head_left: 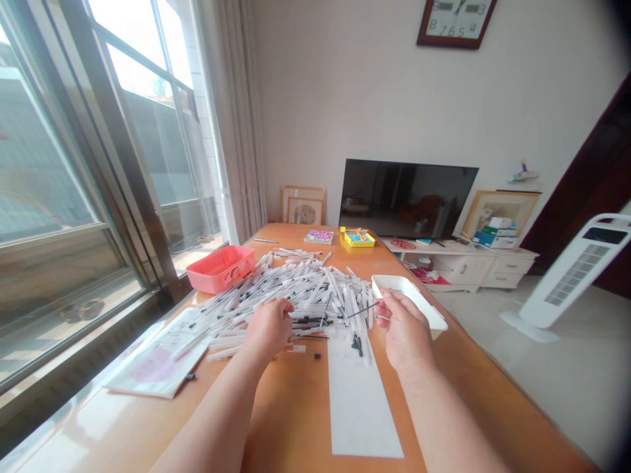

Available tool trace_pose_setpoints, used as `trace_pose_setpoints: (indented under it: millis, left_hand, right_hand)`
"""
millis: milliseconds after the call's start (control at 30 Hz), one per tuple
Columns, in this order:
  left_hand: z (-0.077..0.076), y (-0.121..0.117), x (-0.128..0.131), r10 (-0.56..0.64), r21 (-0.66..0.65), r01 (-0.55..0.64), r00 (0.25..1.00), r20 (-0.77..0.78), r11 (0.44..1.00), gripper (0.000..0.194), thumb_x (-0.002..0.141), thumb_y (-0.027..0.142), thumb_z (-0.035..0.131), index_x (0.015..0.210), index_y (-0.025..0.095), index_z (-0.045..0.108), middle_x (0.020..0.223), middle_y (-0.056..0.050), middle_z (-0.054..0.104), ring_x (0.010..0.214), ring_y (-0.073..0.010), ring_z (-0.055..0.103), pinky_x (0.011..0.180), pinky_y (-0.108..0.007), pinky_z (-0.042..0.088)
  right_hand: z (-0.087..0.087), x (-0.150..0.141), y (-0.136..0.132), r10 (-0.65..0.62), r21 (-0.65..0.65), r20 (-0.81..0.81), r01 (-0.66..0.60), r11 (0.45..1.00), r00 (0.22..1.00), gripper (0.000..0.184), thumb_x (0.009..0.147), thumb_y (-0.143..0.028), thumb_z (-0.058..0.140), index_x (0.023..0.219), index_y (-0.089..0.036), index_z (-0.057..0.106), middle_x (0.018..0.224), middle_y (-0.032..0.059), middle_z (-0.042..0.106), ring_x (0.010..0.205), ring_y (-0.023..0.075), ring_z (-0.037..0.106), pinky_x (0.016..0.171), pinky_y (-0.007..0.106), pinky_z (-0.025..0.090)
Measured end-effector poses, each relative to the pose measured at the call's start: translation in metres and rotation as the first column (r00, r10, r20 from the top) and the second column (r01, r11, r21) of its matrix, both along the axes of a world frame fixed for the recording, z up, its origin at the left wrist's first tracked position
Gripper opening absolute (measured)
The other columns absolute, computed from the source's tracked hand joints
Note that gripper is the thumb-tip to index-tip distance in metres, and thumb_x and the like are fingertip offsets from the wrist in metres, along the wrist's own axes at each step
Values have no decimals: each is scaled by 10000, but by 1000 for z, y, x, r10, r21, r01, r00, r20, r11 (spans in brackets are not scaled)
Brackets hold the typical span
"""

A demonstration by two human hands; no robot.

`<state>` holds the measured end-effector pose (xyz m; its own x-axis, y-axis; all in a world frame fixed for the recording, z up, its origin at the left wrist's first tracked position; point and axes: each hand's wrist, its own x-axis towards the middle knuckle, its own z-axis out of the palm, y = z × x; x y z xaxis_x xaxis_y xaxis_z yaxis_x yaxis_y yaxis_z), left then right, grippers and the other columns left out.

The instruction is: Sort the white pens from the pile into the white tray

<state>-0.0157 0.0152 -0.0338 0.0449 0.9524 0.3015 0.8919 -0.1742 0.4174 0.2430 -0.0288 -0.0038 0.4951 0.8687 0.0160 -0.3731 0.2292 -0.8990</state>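
My right hand (405, 328) pinches a thin dark rod (362, 311) between thumb and fingers, and the rod points left over the pile. My left hand (269, 328) is closed at the near edge of the pile; whatever its fingers hold is hidden. In front of both hands spreads a heap of slender whitish tubes (300, 282), with black pieces mixed in. Small black parts (357, 344) lie at the top of a long white paper strip (362, 407). One small black cap-like piece (317, 356) rests on the wood between my arms.
A white tray (436, 314) stands just behind my right hand. To the left are a pink basket (221, 270) and a printed bag-like sheet (158, 361). A yellow box (359, 240) and a booklet (318, 237) lie at the far end of the wooden table (290, 420).
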Motion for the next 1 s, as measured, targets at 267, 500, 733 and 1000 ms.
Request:
trace_pose_setpoints:
  millis: [267,500,733,1000]
  left_hand:
    - [-2,-2,12,31,95,-19,992,-124,995,274,887,269,491,1090,259,675,1094,-79,659,995,-258,547,870,-365,392]
    - [-3,-5,28,-36,97,60,973,-229,993,288,912,276,484,1140,319,656,1176,-52,639,1100,-286,493,890,-418,347]
    - [-5,-3,30,15,89,5,974,-224,996,253,894,316,523,1106,258,649,1139,-92,651,1124,-317,480,940,-453,326]
    - [-1,-3,34,9,64,2,986,-168,998,167,897,265,517,969,261,668,1109,-83,670,1137,-295,485,968,-436,314]
  right_hand:
    - [-12,2,12,-33,24,-3,34,999,999,345,691,-403,812,925,-164,728,790,57,688,639,124,590,452,172,393]
    - [-11,0,11,-31,16,4,31,999,1000,312,703,-397,805,905,-171,730,794,51,694,634,112,586,461,165,397]
    - [-13,-1,13,-40,3,7,40,999,999,329,689,-414,808,904,-175,737,788,48,703,621,115,592,451,179,393]
    - [-12,-2,12,-48,1,22,48,999,999,350,674,-435,818,896,-178,733,785,46,706,614,115,598,455,186,401]
